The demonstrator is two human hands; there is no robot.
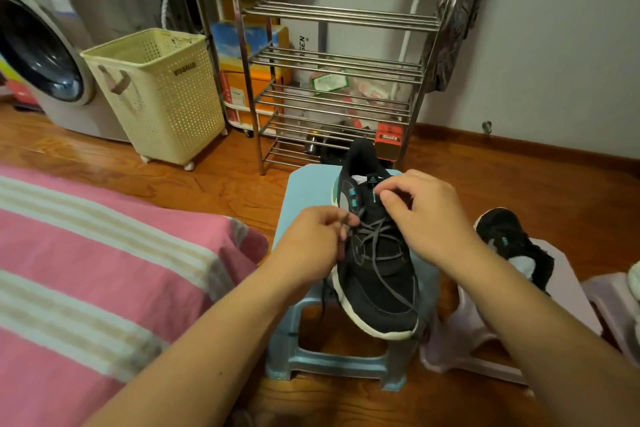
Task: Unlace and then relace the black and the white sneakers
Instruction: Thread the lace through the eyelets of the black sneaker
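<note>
Pink-and-white striped bedding (86,270) runs off the left edge. Behind it, a steel shoe rack (332,80) hides boxes. On the blue stool (311,191) stands a black sneaker (377,274), toe toward the camera, heel away. A second black sneaker (512,243) is partly hidden by the right forearm. Left hand (308,246) pinches the grey lace (377,232); right hand (426,215) pinches near the top eyelets, its fingertips hard to make out.

Laundry basket (162,94): embossed word, blurred, perhaps "WYSHALIVE". Box (304,45) behind rack: "...SEN".
</note>
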